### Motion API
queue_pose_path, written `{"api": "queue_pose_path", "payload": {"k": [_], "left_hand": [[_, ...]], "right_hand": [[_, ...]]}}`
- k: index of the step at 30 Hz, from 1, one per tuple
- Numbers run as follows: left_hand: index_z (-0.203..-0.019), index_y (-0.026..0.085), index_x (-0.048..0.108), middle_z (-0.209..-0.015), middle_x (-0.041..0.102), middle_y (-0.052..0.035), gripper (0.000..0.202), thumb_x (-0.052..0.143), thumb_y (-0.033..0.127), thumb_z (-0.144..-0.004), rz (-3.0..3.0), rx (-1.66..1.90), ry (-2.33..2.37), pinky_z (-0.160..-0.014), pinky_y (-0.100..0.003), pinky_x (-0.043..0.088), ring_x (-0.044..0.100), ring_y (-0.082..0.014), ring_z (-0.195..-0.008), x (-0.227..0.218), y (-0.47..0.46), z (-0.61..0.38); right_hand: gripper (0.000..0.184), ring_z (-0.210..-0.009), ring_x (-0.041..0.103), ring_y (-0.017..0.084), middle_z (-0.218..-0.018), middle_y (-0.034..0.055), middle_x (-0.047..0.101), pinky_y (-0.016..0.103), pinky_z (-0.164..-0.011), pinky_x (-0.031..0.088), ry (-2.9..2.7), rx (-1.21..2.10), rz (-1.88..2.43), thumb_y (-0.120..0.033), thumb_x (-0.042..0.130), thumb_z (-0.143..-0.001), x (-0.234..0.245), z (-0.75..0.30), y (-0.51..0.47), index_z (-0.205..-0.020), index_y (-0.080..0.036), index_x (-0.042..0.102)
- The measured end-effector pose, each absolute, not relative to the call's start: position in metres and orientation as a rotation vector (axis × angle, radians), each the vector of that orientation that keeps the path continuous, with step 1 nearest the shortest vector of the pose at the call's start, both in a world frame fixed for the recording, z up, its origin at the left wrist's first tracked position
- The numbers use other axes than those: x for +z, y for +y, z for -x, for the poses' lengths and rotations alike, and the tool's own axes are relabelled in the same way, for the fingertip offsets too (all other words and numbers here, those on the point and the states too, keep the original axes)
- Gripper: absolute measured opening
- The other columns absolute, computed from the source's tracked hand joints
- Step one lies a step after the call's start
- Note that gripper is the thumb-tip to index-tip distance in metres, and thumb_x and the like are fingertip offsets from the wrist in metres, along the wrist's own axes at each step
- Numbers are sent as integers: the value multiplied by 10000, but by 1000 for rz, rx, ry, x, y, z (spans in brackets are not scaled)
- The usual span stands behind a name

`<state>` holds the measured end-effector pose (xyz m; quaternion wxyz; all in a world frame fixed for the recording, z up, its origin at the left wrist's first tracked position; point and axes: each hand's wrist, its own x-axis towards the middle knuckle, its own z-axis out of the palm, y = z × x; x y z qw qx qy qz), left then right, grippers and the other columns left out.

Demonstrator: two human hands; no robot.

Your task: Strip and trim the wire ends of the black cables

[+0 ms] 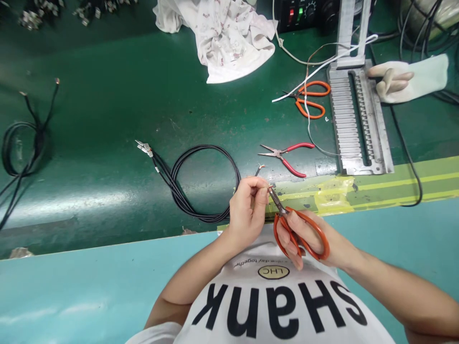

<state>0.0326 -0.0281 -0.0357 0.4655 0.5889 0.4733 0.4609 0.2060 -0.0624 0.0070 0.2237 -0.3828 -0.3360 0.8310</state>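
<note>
My left hand [249,208] pinches the end of a black cable close to the table's front edge. The cable [206,218] lies in a loose coil to the left, with silver metal connectors [144,148] on its far end. Another stripped cable end [260,167] with thin bare wires sticks up just behind my fingers. In my right hand [311,234] are orange-handled scissors [278,200], my fingers through the loops. Their blade tips meet the wire end at my left fingertips. The blades look nearly closed.
Red-handled pliers [283,156] lie just beyond my hands. Behind them are a second pair of orange scissors [311,99], a slotted metal fixture [349,119], a glove [412,79] and a white cloth [229,38]. Another black cable coil [21,143] rests at the left.
</note>
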Motion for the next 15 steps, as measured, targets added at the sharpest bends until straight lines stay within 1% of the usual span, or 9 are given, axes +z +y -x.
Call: {"api": "queue_pose_path", "payload": {"k": [3, 9, 15], "left_hand": [[-1032, 211, 506, -919, 594, -19, 74, 489, 282, -1020, -1454, 1136, 1168, -643, -242, 480, 552, -101, -699, -36, -29, -33], [-1045, 213, 502, -959, 599, -27, 57, 484, 261, -1021, -1497, 1156, 1170, -656, -238, 485, 556, -98, -712, -38, -30, -34], [-1052, 212, 513, -981, 603, -31, 46, 492, 226, -1013, -1546, 1160, 1166, -741, -252, 500, 583, -113, -797, -37, -29, -34]], "right_hand": [[526, -456, 508, 125, -549, -18, 548, 275, -496, 347, -911, 2288, 1051, -603, 353, -1020, 7, -205, -62, -735, -202, 538], [522, -456, 481, 120, -559, -13, 568, 278, -515, 374, -908, 2281, 1106, -599, 357, -1021, 7, -204, -66, -736, -205, 546], [527, -462, 488, 124, -548, -19, 549, 281, -516, 366, -913, 2272, 1098, -588, 333, -1031, 8, -206, -65, -739, -204, 545]]}}
